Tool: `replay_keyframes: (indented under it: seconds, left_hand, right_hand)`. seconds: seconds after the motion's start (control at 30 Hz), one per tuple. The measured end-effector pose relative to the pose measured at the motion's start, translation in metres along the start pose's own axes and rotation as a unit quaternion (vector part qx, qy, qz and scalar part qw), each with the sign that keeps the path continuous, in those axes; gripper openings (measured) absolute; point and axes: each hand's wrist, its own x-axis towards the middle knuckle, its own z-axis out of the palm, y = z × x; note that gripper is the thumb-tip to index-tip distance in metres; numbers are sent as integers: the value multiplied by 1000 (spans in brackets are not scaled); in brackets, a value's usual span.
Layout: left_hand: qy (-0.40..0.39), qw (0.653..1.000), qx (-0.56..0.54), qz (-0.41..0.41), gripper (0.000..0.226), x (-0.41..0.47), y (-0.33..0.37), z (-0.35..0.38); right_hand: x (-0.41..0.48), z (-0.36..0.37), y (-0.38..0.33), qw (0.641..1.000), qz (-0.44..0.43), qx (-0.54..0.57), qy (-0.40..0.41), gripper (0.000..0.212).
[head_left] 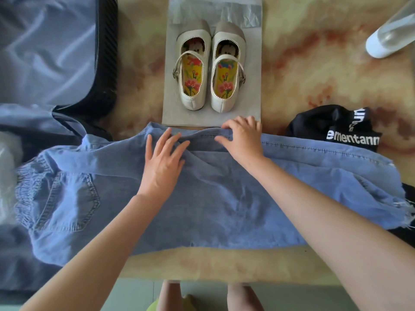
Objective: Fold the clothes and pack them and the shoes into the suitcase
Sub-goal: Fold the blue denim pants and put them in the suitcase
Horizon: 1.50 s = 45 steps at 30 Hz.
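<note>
Light blue jeans [202, 198] lie sideways across the table, waistband at the left over the suitcase, frayed hems at the right. My left hand [165, 162] rests flat on the denim near its far edge, fingers spread. My right hand [242, 136] presses on the far edge of the jeans, fingers curled over the seam. A pair of cream strap shoes [208, 68] with flowered insoles stands on a grey sheet [251, 102] just beyond my hands. The open suitcase [45, 52] with blue lining sits at the left. A black garment [332, 126] with white lettering lies at the right.
The tabletop [314, 63] has a tan and red marbled surface. A white-based clear object [390, 34] stands at the far right corner. Clear plastic wrap [6, 167] shows at the left edge. My legs and the floor are below the near table edge.
</note>
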Motion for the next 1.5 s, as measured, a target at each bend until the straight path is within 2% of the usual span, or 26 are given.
replay_keyframes:
  seconds: [0.13,0.23,0.27,0.37,0.43,0.53,0.63,0.7,0.77,0.87,0.97,1.07,1.13,1.2,1.23,1.27,1.37,1.4,1.43,1.5]
  left_hand:
    - [-22,999,29,-16,34,13,-18,8]
    - [20,999,5,-42,8,36,-27,9]
    - [38,998,-6,-50,6,45,-27,7]
    - [68,994,-31,-77,10,60,-24,3]
    - [51,995,-35,-79,9,60,-23,4]
    - [3,999,-14,-51,10,56,-29,8]
    - [-8,1000,5,-21,16,54,-38,4]
    - [-7,1000,-8,-15,18,52,-42,-3]
    - [-19,1000,-12,-14,24,47,-46,-8]
    - [-23,999,-12,-20,46,36,-46,-16]
    - [-9,994,-59,-88,60,33,-42,-27]
    - [11,995,-21,-96,49,39,-46,-26]
    - [-74,995,10,-70,42,51,-47,-28]
    - [-238,966,77,-68,32,68,-47,-32]
    - [-283,950,98,-92,34,77,-47,-36]
    - [-304,939,120,-112,42,86,-46,-41]
    - [-393,898,173,-91,42,104,-45,-52]
    - [-425,883,179,-84,52,106,-43,-53]
    - [-441,879,168,-75,58,105,-44,-50]
    - [-450,880,142,-54,53,105,-43,-44]
  right_hand:
    - [3,6,-6,1000,7,-17,18,36]
    - [5,2,-6,997,42,16,56,26]
    - [2,0,-4,996,43,37,69,22]
    - [-22,-8,13,995,-14,82,57,21]
    - [-42,-13,33,997,-55,30,41,26]
    - [-61,-21,67,995,-32,-85,31,29]
    - [-66,-23,83,994,-26,-98,31,26]
    - [-67,-27,87,993,-23,-94,63,20]
    - [-65,-38,90,989,18,-74,126,13]
    - [-61,-52,96,978,65,-83,180,12]
    - [-53,-49,101,984,48,-101,141,19]
    - [-49,-44,100,990,-2,-102,100,29]
    - [-50,-45,102,988,-40,-114,92,23]
    - [-53,-47,106,986,-51,-127,94,19]
    - [-54,-49,109,986,-45,-130,95,17]
    - [-55,-50,110,987,-35,-129,94,16]
    - [-55,-52,108,989,1,-114,96,15]
    - [-56,-52,106,989,9,-112,96,15]
    - [-57,-51,105,989,13,-110,94,16]
    - [-57,-50,102,990,21,-101,92,15]
